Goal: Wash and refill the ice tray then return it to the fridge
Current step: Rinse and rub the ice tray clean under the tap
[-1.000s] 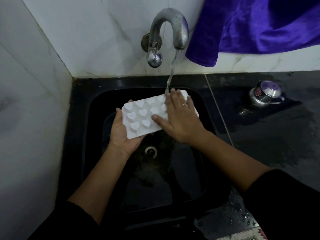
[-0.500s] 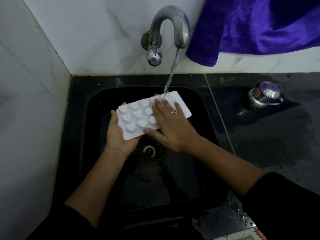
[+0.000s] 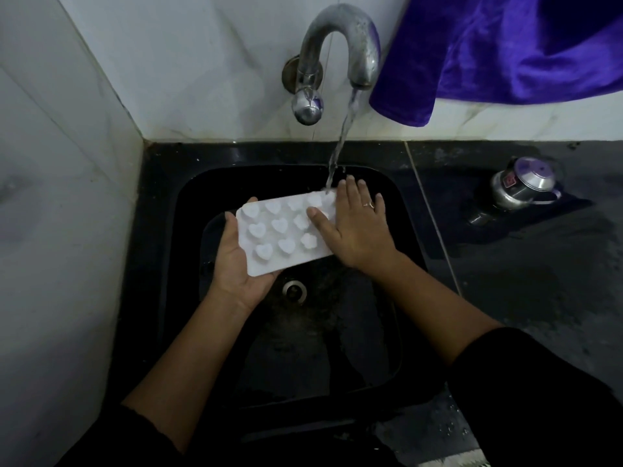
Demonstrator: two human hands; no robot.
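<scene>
Holding ice tray (image 3: 279,235) | bumps up | long axis lower-left to upper-right

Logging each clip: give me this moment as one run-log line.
phase: washing | white heart-mould ice tray over black sink | left hand: holds tray end | right hand: flat on tray | steel tap: running

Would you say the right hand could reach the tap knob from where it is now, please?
Probably yes. The right hand lies flat on the ice tray, holding nothing, and the tap knob sits above it with only the water stream nearby.
</scene>
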